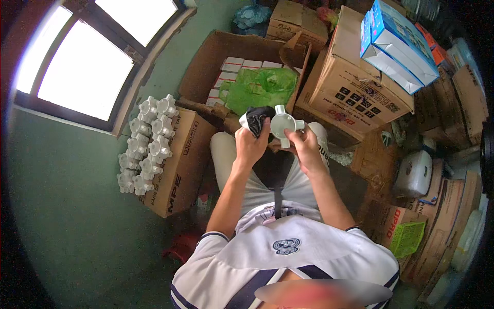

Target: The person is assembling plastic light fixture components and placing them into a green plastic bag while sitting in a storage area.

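Over my lap, my right hand [307,150] grips a white round conduit junction box [281,123] with short pipe spouts; its thumb lies near the rim. Just to the left, my left hand [251,145] is closed around a bunched black-and-white cloth [260,118]. The cloth is close beside the junction box, and I cannot tell whether the two touch. On a cardboard carton [181,159] at my left stand several similar white junction boxes [160,125], grouped in two rows.
In front of me an open carton [206,56] holds small white boxes [232,65] and a green plastic bag [262,87]. A big carton [355,87] bears a blue-and-white box [399,44]. At right are a white container [414,172], a green basket [408,239] and stacked cartons.
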A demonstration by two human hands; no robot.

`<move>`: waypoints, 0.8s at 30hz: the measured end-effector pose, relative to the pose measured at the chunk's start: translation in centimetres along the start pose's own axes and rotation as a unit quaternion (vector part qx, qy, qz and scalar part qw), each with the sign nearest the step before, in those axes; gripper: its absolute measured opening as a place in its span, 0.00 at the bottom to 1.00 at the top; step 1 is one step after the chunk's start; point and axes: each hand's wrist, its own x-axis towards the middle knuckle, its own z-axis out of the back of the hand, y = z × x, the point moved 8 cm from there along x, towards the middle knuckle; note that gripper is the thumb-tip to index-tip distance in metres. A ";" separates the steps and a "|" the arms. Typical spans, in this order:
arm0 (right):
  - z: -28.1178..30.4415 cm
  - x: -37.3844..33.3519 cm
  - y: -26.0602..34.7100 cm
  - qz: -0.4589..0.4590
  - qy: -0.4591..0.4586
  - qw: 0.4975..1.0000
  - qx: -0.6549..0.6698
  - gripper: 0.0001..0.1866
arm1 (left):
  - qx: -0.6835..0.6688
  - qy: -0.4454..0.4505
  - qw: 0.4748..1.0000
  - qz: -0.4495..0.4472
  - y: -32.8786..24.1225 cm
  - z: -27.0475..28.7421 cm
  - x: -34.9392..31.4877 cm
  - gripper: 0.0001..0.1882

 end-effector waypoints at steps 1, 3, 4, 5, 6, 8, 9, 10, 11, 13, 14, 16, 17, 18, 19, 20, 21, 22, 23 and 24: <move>1.1 0.1 0.8 0.108 -0.050 0.989 -0.084 0.18 | -0.020 0.001 0.996 0.091 1.3 0.5 -0.4 0.14; 3.3 1.0 4.0 0.269 -0.118 0.940 -0.172 0.13 | -0.207 -0.079 0.949 0.223 3.2 0.7 -0.1 0.19; 2.6 0.5 4.3 0.203 -0.097 0.963 -0.145 0.13 | -0.268 -0.098 0.933 0.221 3.9 1.6 -0.6 0.23; 1.2 -0.6 5.2 0.137 -0.070 0.981 -0.118 0.13 | -0.326 -0.120 0.912 0.216 4.7 2.7 -1.2 0.28; -0.3 -1.3 5.9 0.135 -0.068 0.982 -0.116 0.13 | -0.356 -0.142 0.908 0.167 6.1 2.7 -1.7 0.28; -2.8 -1.6 5.8 0.075 -0.010 0.982 -0.174 0.15 | -0.103 -0.089 0.986 -0.092 5.6 2.4 -3.1 0.26; -2.7 -1.9 5.8 0.073 -0.012 0.982 -0.173 0.15 | 0.160 -0.017 0.926 -0.341 2.8 0.0 -4.9 0.24; -2.0 -2.0 5.8 0.087 -0.013 0.983 -0.162 0.16 | -0.073 0.057 0.977 -0.192 -2.6 -0.6 0.2 0.17; -2.4 -2.2 6.1 0.104 -0.001 0.983 -0.151 0.17 | -0.049 0.158 0.983 -0.078 -2.2 -1.1 0.5 0.22; -3.0 -2.5 7.7 0.205 -0.005 0.950 -0.236 0.18 | -0.065 0.174 0.983 -0.012 -1.7 -1.2 0.9 0.22; -3.7 -3.2 9.1 0.302 -0.010 0.899 -0.318 0.19 | -0.064 0.175 0.982 -0.013 -1.1 -1.4 0.8 0.22; -5.1 -4.8 11.0 0.421 -0.046 0.790 -0.443 0.20 | -0.122 0.171 0.959 0.190 3.4 -2.1 -0.2 0.19; -4.7 -4.8 11.2 0.421 -0.048 0.789 -0.444 0.20 | -0.123 0.172 0.959 0.190 4.1 -2.3 -0.7 0.19; -3.1 -4.5 11.8 0.408 -0.087 0.810 -0.412 0.19 | -0.138 0.141 0.959 0.202 4.1 -1.8 -0.9 0.19; -1.7 -4.2 12.4 0.395 -0.124 0.828 -0.379 0.18 | -0.153 0.109 0.958 0.215 4.0 -1.3 -1.2 0.19; -1.2 -3.7 12.9 0.392 -0.121 0.845 -0.344 0.14 | -0.254 0.055 0.946 0.193 3.0 -1.5 -1.6 0.18; -0.9 -3.4 12.8 0.391 -0.122 0.845 -0.345 0.14 | -0.255 0.056 0.946 0.194 2.6 -2.0 -2.5 0.18; -0.9 -2.5 11.8 0.346 -0.091 0.858 -0.368 0.13 | -0.274 0.029 0.940 0.201 2.6 -2.1 -3.3 0.17; -0.9 -1.7 10.5 0.301 -0.059 0.869 -0.389 0.11 | -0.291 0.001 0.934 0.207 2.6 -2.4 -3.9 0.17; -2.9 -2.4 10.4 0.362 0.004 0.866 -0.346 0.11 | -0.222 0.012 0.974 0.043 -0.1 -2.8 -3.0 0.16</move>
